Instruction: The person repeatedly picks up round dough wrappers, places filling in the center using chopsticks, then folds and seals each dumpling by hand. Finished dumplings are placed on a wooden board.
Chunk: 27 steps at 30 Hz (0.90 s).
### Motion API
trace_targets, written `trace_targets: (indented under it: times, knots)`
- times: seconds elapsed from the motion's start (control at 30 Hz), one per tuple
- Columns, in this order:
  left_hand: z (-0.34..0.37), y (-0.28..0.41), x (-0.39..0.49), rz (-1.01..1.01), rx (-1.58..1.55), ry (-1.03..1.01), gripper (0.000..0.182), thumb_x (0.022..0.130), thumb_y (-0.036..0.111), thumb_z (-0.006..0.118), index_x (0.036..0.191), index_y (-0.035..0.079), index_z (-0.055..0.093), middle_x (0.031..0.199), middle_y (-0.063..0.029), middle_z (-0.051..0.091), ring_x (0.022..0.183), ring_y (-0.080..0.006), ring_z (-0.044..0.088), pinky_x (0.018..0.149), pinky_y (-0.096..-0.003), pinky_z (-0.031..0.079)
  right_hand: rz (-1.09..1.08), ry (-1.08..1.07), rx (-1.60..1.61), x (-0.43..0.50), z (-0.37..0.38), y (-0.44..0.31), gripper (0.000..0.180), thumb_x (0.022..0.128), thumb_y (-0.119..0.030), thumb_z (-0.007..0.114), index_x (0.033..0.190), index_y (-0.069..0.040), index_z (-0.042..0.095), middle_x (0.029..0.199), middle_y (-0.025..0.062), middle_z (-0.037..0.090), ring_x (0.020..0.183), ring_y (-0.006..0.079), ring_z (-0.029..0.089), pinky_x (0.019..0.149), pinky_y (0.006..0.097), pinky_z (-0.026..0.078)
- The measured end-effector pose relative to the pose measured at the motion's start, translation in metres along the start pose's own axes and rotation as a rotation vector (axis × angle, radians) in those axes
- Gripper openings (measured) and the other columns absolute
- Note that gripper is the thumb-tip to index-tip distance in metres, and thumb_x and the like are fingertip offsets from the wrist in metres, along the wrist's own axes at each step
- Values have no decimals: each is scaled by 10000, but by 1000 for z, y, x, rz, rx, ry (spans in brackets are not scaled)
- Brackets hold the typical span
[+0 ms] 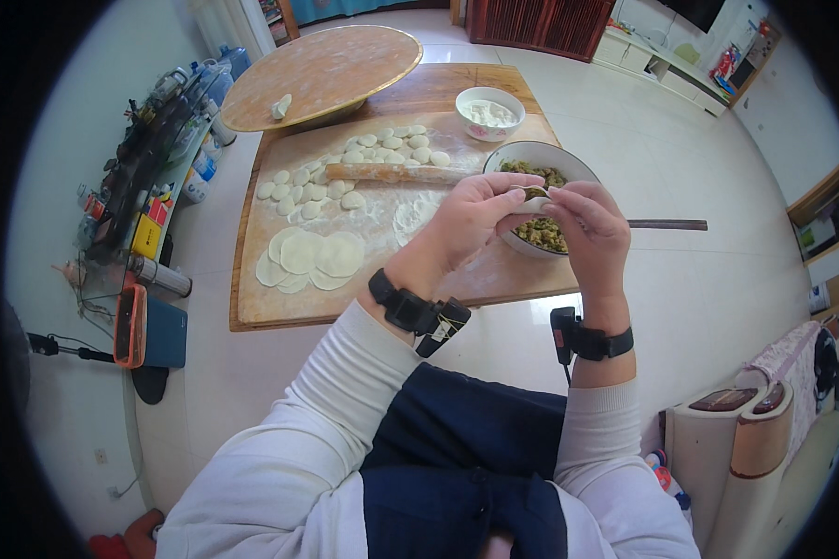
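Note:
Between my two hands is a folded dumpling (531, 202), its wrapper still parted at the top with dark green filling showing. My left hand (481, 204) pinches it from the left side. The fingers of my right hand (591, 213) press the wrapper's right end. Both hands are above an enamel bowl (586, 166) of chopped filling (547, 236), hiding its middle. Rolled round wrappers (307, 255) overlap on the floured board (384, 279) to the left. Behind them lie many small dough pieces (300, 192) and a wooden rolling pin (384, 172).
A white bowl of flour (489, 115) stands at the board's back right. A large round tray (321, 70) at the back left carries a finished dumpling (281, 106). From the filling bowl, a dark utensil handle (668, 224) juts rightward. A blue bin (168, 335) stands left of the table.

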State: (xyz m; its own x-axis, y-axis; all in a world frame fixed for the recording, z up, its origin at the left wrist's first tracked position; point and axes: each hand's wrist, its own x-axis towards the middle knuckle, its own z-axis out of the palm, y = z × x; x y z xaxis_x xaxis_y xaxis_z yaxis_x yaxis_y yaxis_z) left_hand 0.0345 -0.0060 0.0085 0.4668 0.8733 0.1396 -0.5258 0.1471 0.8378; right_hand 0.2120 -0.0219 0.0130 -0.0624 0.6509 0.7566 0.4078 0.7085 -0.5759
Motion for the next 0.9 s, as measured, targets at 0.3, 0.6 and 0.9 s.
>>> trace_targets:
  times: [0.3, 0.6, 0.9]
  knots:
    - [4, -1, -1, 20, 94, 50, 271, 999, 101, 493, 1209, -29, 605, 1117, -92, 632, 1001, -136, 627, 906, -256, 534, 6, -67, -16, 0, -2, -1, 155, 763, 41, 727, 907, -13, 705, 871, 63, 649, 778, 160, 630, 659, 261, 514]
    - [1, -5, 2, 75, 309, 8, 275, 980, 115, 543, 1202, -21, 629, 1018, -54, 677, 914, -93, 617, 816, -224, 515, -59, -94, -93, 1, 0, -3, 110, 810, 34, 683, 912, -4, 662, 866, 91, 625, 761, 207, 622, 651, 291, 518]
    - [2, -2, -1, 50, 307, -14, 346, 967, 129, 571, 1265, -45, 569, 1050, -56, 667, 932, -96, 608, 837, -222, 500, -22, -99, -81, 1, 1, -5, 110, 819, 36, 674, 922, 5, 650, 872, 92, 632, 754, 203, 630, 672, 286, 525]
